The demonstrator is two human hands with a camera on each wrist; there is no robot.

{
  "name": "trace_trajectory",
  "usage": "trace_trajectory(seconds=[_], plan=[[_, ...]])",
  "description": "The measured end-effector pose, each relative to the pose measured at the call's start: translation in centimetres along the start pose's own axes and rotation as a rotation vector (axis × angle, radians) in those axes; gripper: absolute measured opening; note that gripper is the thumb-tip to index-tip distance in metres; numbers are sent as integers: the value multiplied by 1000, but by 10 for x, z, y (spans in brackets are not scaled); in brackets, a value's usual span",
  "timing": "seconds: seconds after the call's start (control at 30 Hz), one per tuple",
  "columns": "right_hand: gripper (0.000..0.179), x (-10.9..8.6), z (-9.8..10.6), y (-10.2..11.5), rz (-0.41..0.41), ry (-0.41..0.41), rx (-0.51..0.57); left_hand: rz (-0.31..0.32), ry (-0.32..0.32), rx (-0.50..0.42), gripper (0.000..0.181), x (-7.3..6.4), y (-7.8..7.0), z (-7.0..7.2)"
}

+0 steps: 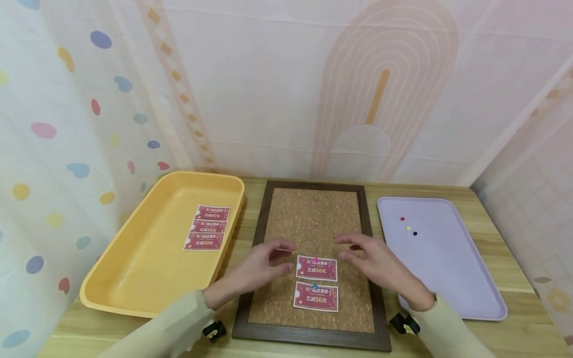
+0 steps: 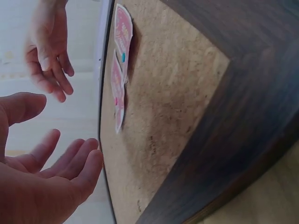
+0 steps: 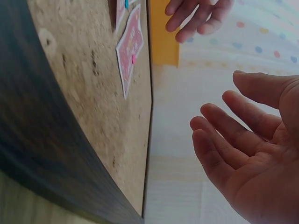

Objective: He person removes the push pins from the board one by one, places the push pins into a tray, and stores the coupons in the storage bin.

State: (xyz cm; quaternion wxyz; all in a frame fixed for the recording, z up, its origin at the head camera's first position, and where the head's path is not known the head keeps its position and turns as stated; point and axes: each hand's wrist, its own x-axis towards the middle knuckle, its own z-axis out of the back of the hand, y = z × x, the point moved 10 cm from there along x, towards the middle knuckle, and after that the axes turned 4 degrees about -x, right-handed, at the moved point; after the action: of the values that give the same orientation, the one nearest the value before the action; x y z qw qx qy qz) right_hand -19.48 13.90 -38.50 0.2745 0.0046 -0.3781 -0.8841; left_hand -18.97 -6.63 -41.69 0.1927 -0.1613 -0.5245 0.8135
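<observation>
A framed cork board (image 1: 313, 219) lies on the table between both arms. Two red paper coupons are fixed to its lower half, one above the other. The upper coupon (image 1: 317, 270) bears a pink push pin (image 1: 315, 260); the lower coupon (image 1: 316, 299) bears a blue push pin (image 1: 315, 286). My left hand (image 1: 264, 266) hovers left of the upper coupon, fingers loosely bent and holding nothing. On the other side, my right hand (image 1: 371, 258) is above the board, its fingers relaxed around bare air. Both wrist views show the palms apart from the board.
At left stands a yellow tray (image 1: 156, 233) with several-centimetre walls, holding three red coupons (image 1: 207, 227) in an overlapping column. A lilac tray (image 1: 447, 268) on the right carries a red pin (image 1: 402, 219), a yellow pin (image 1: 408, 228) and a black pin (image 1: 415, 233). A patterned curtain hangs behind.
</observation>
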Motion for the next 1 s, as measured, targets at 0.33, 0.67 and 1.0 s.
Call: trace_trajectory(seconds=[0.33, 0.67, 1.0], plan=[[26, 8, -20, 1, -38, 98, -35, 80, 26, 50, 40, 9, 12, -7], [26, 20, -31, 0, -51, 197, -77, 108, 18, 51, 37, 19, 20, -4], [23, 33, -49, -8, -75, 272, -79, 87, 38, 59, 38, 27, 18, -6]])
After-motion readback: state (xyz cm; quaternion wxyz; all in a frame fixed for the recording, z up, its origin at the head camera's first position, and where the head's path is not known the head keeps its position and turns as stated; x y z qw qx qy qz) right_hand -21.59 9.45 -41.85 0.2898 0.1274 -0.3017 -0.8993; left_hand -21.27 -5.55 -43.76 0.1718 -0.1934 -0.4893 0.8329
